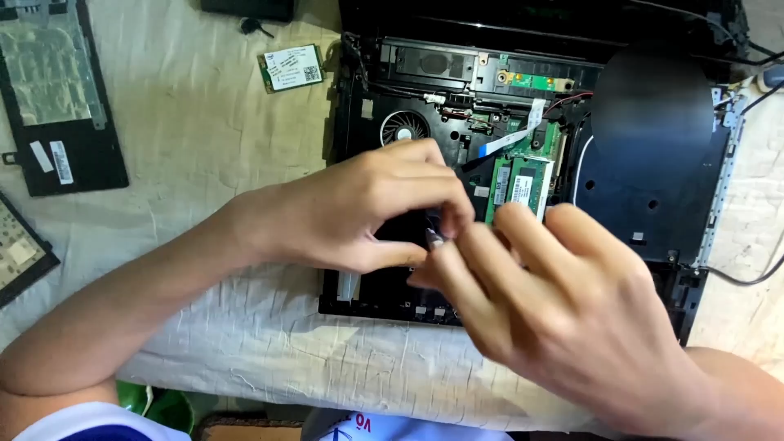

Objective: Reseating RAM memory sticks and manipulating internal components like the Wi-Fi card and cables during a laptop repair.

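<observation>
Left hand (359, 208) and right hand (547, 294), fingers pinched narrow, meet fingertip to fingertip on a small dark part (434, 237) over the opened laptop (653, 171), just left of its green memory module (523, 184).

Two bare forearms enter from the lower edge, one from about eight o'clock and one from about five o'clock, each ending in an uncovered left hand (351, 208) and right hand (555, 302). Neither wrist carries a watch, band or ring, and no gloves are worn. At six o'clock a strip of white short-sleeved cloth shirt (98, 425) shows, its hem edged in blue, with a small patch of red print near the bottom centre.
</observation>
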